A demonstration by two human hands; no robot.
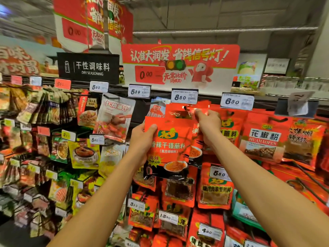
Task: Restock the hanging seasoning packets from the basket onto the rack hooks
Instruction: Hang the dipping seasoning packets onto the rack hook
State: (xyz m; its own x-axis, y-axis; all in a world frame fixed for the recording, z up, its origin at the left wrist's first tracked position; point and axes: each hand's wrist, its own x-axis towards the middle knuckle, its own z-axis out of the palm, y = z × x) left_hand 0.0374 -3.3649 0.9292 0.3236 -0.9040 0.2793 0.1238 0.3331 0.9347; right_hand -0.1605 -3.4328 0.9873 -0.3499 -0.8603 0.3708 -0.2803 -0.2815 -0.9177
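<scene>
Left hand (142, 138) grips one red packet (169, 148); right hand (209, 125) pinches the hanging red packets (185, 111), count indeterminate, below the 8.50 tag (184, 96).

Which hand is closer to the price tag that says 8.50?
The right hand. It pinches the top of the red packets just below the 8.50 price tag. The left hand is lower and further left, holding a red packet by its edge.
</scene>
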